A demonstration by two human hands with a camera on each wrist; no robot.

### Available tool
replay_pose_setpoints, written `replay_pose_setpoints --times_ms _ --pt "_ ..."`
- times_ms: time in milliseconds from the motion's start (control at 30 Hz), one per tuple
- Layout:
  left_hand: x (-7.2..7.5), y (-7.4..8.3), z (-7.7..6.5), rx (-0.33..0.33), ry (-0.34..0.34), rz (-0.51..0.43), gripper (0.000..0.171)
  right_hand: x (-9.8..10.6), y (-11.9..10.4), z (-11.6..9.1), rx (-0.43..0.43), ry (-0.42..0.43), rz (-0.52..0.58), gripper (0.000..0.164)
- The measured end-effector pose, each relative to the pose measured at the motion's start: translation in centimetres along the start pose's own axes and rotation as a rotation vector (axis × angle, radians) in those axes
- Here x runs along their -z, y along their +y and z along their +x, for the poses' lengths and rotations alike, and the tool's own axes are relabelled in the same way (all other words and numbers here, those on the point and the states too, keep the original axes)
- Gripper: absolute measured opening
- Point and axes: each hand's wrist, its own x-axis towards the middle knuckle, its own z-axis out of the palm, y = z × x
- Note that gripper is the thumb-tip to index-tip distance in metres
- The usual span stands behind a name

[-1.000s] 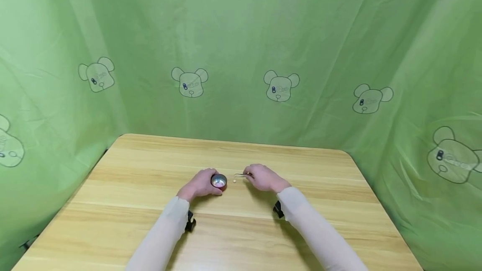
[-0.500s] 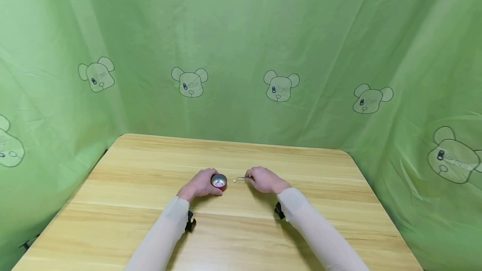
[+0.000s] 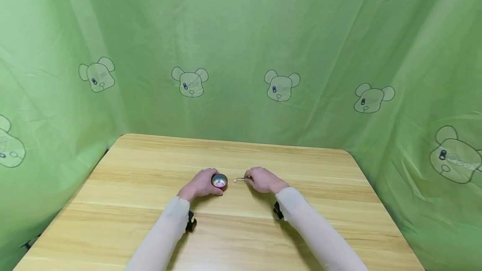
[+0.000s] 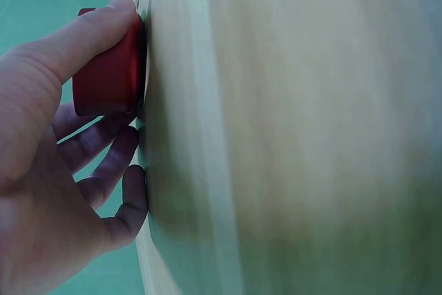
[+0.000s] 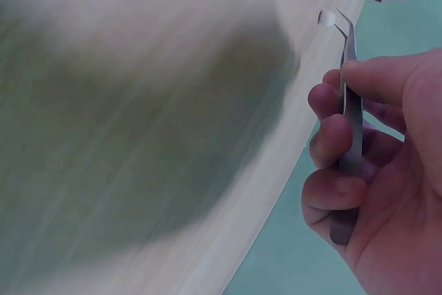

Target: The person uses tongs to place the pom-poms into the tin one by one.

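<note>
My left hand (image 3: 202, 182) grips a small round red tin (image 4: 110, 77) standing on the table, thumb on the near side and fingers around the far side. Its open top shows a shiny silvery inside with something pinkish at the bottom. To the right of it, my right hand (image 3: 263, 180) holds a pair of metal tweezers (image 5: 352, 122) with bent tips, pinched between thumb and curled fingers. A small white bead (image 5: 327, 18) lies on the table between the tin and the hand. In the right wrist view the tweezer tips stand slightly apart, right at the bead.
The light wooden table (image 3: 241, 229) runs out to both sides. Behind it and at the sides hangs a green curtain (image 3: 233, 112) printed with bear heads. Black wrist straps (image 3: 191, 222) show under both sleeves.
My right hand has lowered a little, bringing the tweezer tips down from above the bead to right beside it. My left hand and the tin have hardly moved.
</note>
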Motion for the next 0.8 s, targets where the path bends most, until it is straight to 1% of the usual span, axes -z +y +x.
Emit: replay_pose_setpoints --times_ms 167,433,700,800 --pt "-0.04 -0.10 0.02 0.000 -0.001 0.013 0.054 -0.11 -0.18 0.01 -0.001 -0.003 -0.017 0.014" --pt "-0.04 -0.12 -0.06 -0.004 -0.007 0.012 0.054 -0.12 -0.02 0.09 -0.025 0.009 0.001 0.016" --pt "0.01 -0.10 -0.03 0.020 -0.008 -0.006 0.055 -0.07 0.01 -0.08 0.002 0.015 -0.008 0.015" --pt "0.04 -0.09 -0.08 0.016 -0.010 -0.011 0.055 -0.05 0.01 -0.16 0.005 0.008 -0.002 0.014"
